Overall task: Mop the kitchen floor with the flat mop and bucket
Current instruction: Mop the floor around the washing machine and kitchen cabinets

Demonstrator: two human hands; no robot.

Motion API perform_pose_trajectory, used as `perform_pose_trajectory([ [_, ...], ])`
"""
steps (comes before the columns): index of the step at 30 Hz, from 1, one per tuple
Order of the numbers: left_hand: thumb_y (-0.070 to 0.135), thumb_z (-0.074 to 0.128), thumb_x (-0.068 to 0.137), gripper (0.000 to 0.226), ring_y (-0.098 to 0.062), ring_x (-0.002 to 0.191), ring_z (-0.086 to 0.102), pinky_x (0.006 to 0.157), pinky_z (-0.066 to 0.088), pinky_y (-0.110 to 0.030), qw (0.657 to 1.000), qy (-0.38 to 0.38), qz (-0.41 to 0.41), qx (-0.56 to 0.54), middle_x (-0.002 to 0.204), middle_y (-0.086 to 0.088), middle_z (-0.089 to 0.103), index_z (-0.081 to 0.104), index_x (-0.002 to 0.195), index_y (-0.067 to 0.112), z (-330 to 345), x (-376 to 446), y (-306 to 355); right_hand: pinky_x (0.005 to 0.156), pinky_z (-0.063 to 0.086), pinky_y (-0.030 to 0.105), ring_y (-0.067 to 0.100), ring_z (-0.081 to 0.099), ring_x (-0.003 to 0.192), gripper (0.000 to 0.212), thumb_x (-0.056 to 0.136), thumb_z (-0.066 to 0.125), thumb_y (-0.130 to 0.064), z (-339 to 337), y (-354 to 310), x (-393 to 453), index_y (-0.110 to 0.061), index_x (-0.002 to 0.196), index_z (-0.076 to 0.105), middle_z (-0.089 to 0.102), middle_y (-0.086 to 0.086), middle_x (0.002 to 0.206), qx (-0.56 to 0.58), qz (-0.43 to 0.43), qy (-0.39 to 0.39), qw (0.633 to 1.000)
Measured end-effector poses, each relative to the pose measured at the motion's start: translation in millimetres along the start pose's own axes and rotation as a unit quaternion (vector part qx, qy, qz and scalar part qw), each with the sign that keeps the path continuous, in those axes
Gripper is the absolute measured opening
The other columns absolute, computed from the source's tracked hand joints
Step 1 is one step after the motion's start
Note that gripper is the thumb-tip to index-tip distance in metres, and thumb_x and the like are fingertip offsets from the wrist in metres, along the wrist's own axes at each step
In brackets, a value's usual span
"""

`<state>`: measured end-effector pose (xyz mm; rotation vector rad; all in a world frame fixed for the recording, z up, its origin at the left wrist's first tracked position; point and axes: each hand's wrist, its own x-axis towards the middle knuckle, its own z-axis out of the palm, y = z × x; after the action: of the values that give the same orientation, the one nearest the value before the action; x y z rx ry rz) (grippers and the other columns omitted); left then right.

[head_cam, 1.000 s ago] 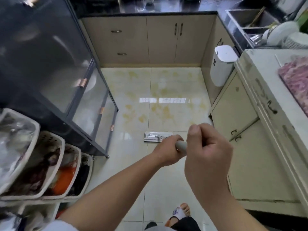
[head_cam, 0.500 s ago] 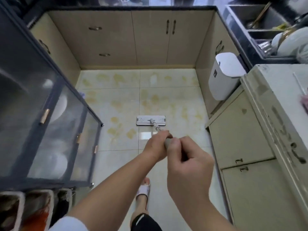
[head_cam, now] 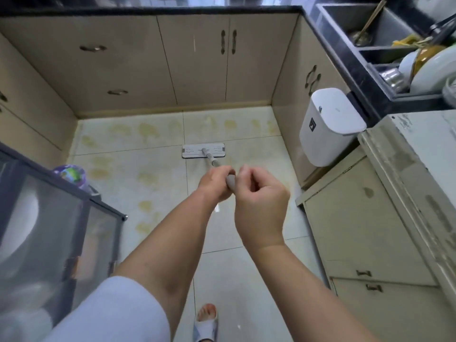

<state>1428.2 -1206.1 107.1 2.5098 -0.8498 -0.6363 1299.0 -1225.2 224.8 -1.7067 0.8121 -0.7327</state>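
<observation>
- Two hands on my flat mop (head_cam: 203, 151): left hand (head_cam: 215, 181) and right hand (head_cam: 262, 203) both grasp its handle.
- Mop head lies flat on the floor (head_cam: 138, 174) near the far cabinets (head_cam: 197, 62).

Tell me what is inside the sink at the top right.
In the sink a long-handled utensil leans in the far basin. Beside the sink, plates and bowls are stacked. The basin's bottom is mostly hidden by its wall and the dishes, so anything lower cannot be seen.
</observation>
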Motion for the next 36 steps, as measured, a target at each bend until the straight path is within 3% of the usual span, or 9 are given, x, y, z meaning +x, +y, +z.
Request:
perform_pose_trajectory([
  [2, 0.025, 0.050, 0.088, 0.012, -0.029, 0.079, 0.058, 0.063, 0.044, -0.035, 0.998, -0.026, -0.041, 0.031, 0.082, -0.002, 0.062, 0.054, 0.077, 0.021, 12, -15, 9, 0.048, 0.022, 0.019, 0.008, 0.026, 0.052, 0.048, 0.097, 0.060, -0.023, -26, 3, -24, -0.012, 0.057, 0.035, 0.027, -0.010, 0.053, 0.010, 0.020, 0.012, 1.000],
  [7, 0.025, 0.058, 0.087, 0.018, -0.026, 0.090, 0.067, 0.070, 0.050, -0.034, 0.996, -0.002, 0.019, 0.085, 0.100, 0.002, 0.071, 0.068, 0.102, 0.028, 63, -118, 60, 0.044, 0.021, 0.017, 0.007, 0.025, 0.049, 0.046, 0.094, 0.060, -0.034, -136, -15, -100, -0.015, 0.058, 0.038, 0.027, -0.011, 0.049, -0.011, 0.042, 0.021, 0.999],
  [15, 0.042, 0.047, 0.079, 0.024, -0.022, 0.083, 0.066, 0.061, 0.038, -0.031, 0.990, -0.003, 0.077, 0.118, 0.088, 0.006, 0.072, 0.063, 0.089, 0.026, 148, -313, 180, 0.042, 0.027, 0.017, 0.008, 0.031, 0.046, 0.045, 0.095, 0.064, -0.034, -340, -68, -219, -0.009, 0.060, 0.053, 0.039, 0.006, 0.050, -0.058, 0.040, -0.026, 0.997],
  [19, 0.037, 0.040, 0.071, 0.016, -0.027, 0.064, 0.055, 0.054, 0.028, -0.032, 0.991, 0.007, 0.106, 0.087, 0.066, 0.002, 0.060, 0.044, 0.068, 0.022, 171, -362, 244, 0.044, 0.035, 0.025, 0.025, 0.045, 0.050, 0.042, 0.090, 0.061, -0.042, -404, -97, -236, -0.008, 0.066, 0.059, 0.052, 0.015, 0.056, -0.088, -0.005, -0.011, 0.996],
  [23, 0.030, 0.044, 0.075, 0.017, -0.015, 0.050, 0.035, 0.046, 0.017, -0.029, 0.990, 0.004, 0.108, 0.087, 0.055, 0.007, 0.040, 0.032, 0.062, 0.026, 192, -387, 267, 0.044, 0.037, 0.031, 0.027, 0.048, 0.052, 0.044, 0.082, 0.053, -0.053, -426, -109, -260, -0.011, 0.068, 0.059, 0.050, 0.013, 0.055, -0.071, -0.039, 0.017, 0.997],
  [26, 0.030, 0.042, 0.076, 0.009, -0.024, 0.059, 0.040, 0.050, 0.020, -0.032, 0.988, 0.013, 0.128, 0.088, 0.064, 0.006, 0.048, 0.036, 0.070, 0.028, 195, -379, 266, 0.048, 0.039, 0.045, 0.030, 0.045, 0.051, 0.048, 0.083, 0.051, -0.056, -428, -99, -257, -0.010, 0.069, 0.058, 0.047, 0.015, 0.054, -0.037, -0.040, 0.032, 0.998],
  [28, 0.031, 0.043, 0.080, 0.005, -0.025, 0.065, 0.045, 0.053, 0.026, -0.032, 0.988, 0.015, 0.136, 0.075, 0.075, 0.005, 0.061, 0.041, 0.076, 0.029, 196, -365, 262, 0.046, 0.039, 0.044, 0.030, 0.045, 0.050, 0.047, 0.086, 0.053, -0.054, -425, -88, -250, -0.010, 0.070, 0.057, 0.046, 0.013, 0.053, -0.027, -0.041, 0.033, 0.998],
  [32, 0.041, 0.048, 0.089, 0.014, -0.019, 0.084, 0.063, 0.065, 0.046, -0.033, 0.991, 0.005, 0.119, 0.064, 0.095, 0.010, 0.069, 0.057, 0.092, 0.030, 197, -321, 238, 0.041, 0.034, 0.034, 0.025, 0.042, 0.048, 0.042, 0.089, 0.054, -0.052, -395, -58, -235, -0.015, 0.067, 0.057, 0.045, 0.010, 0.052, -0.027, -0.045, 0.033, 0.998],
  [36, 0.031, 0.052, 0.085, 0.008, -0.023, 0.085, 0.065, 0.064, 0.043, -0.033, 0.996, -0.035, 0.077, 0.029, 0.082, 0.008, 0.057, 0.046, 0.079, 0.030, 178, -241, 202, 0.043, 0.022, 0.012, 0.008, 0.033, 0.045, 0.043, 0.091, 0.053, -0.047, -329, -20, -187, -0.014, 0.063, 0.052, 0.037, -0.007, 0.049, -0.031, -0.028, 0.022, 0.999],
])
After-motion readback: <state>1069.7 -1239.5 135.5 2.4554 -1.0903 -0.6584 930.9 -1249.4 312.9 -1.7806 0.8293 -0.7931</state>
